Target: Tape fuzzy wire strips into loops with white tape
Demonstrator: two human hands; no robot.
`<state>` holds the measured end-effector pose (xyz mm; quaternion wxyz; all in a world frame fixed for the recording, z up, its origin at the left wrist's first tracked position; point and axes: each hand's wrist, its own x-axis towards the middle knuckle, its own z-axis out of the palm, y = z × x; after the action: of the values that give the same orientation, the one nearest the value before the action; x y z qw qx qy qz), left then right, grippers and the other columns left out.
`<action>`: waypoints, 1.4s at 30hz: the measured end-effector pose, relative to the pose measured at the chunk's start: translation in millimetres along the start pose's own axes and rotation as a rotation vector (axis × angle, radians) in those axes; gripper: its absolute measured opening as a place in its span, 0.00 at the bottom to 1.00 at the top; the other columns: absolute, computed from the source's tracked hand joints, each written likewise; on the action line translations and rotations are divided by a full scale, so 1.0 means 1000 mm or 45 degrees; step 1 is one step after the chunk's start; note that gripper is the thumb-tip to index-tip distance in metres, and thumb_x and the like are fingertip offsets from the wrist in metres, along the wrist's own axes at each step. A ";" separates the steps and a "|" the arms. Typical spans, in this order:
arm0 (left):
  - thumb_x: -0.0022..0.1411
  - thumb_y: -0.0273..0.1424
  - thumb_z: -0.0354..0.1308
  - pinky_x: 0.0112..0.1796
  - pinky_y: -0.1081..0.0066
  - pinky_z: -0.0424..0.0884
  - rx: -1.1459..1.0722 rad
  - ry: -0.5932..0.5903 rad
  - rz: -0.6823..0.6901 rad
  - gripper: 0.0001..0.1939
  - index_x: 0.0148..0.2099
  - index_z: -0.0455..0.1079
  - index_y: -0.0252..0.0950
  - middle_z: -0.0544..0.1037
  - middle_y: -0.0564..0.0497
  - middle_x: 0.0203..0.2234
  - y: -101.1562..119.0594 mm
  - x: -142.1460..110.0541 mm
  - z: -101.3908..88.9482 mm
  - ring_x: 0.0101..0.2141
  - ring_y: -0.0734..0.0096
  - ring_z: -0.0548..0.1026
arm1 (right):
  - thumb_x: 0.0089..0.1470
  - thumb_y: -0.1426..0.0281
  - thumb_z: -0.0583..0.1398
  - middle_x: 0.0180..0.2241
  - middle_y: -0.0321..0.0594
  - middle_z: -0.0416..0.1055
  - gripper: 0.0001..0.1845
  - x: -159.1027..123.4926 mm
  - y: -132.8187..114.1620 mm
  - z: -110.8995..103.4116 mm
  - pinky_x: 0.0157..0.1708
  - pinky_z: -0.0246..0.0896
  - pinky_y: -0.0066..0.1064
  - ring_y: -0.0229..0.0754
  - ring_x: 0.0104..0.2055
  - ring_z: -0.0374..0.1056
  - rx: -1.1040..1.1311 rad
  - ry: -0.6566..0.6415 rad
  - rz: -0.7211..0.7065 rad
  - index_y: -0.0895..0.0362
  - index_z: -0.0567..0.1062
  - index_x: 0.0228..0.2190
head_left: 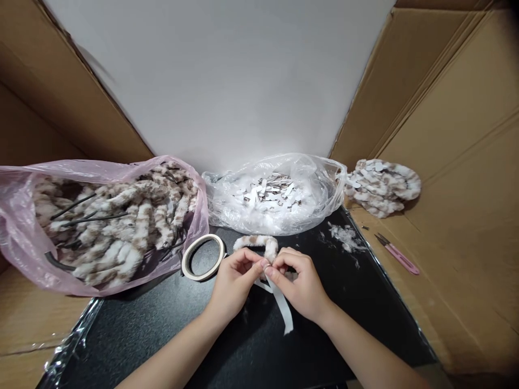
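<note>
Both hands meet over the black table, pinching one spot on a bent, fluffy white-and-brown strip [255,241]. My left hand [239,273] has thumb and forefinger closed on it from the left. From the right, my right hand [298,278] presses thumb and fingers together at the same place. A white ribbon-like tape [283,308] hangs down between the hands, its lower end loose. The fingers cover the exact point where fur and tape meet. Just left of my left hand lies a roll of cream tape [187,263].
A pink plastic bag [24,237] of furry strips with dark cords stands left. Behind the hands, a clear bag [239,219] holds white scraps. Fluff [346,237], pink-handled snips [401,259] and a furry bundle [385,189] lie right. Cardboard walls [454,135] flank the black table [162,335].
</note>
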<state>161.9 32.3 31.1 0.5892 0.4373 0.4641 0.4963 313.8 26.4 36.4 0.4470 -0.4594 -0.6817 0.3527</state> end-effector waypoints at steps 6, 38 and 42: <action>0.50 0.35 0.68 0.27 0.79 0.67 0.009 -0.010 -0.013 0.12 0.25 0.72 0.32 0.75 0.55 0.19 0.002 -0.002 0.003 0.23 0.78 0.71 | 0.51 0.70 0.61 0.20 0.32 0.62 0.14 0.000 0.002 0.000 0.30 0.52 0.30 0.36 0.25 0.59 -0.011 0.020 -0.004 0.57 0.64 0.18; 0.61 0.24 0.56 0.32 0.74 0.72 0.990 -0.771 0.789 0.06 0.37 0.75 0.37 0.79 0.47 0.29 0.074 -0.019 0.000 0.30 0.69 0.77 | 0.57 0.57 0.57 0.19 0.31 0.66 0.17 0.048 -0.008 -0.040 0.22 0.58 0.24 0.34 0.21 0.62 0.521 -1.036 0.461 0.58 0.73 0.26; 0.62 0.20 0.56 0.35 0.75 0.73 1.202 -0.781 1.200 0.08 0.40 0.72 0.35 0.79 0.47 0.32 0.068 -0.028 -0.004 0.33 0.70 0.78 | 0.46 0.64 0.66 0.17 0.27 0.66 0.10 0.043 -0.006 -0.035 0.19 0.55 0.21 0.31 0.17 0.61 0.760 -1.134 0.817 0.57 0.73 0.27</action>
<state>143.9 12.9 100.4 0.1653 0.9169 0.2054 0.2996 337.1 67.2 66.0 0.1009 -0.3053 -0.5028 0.8024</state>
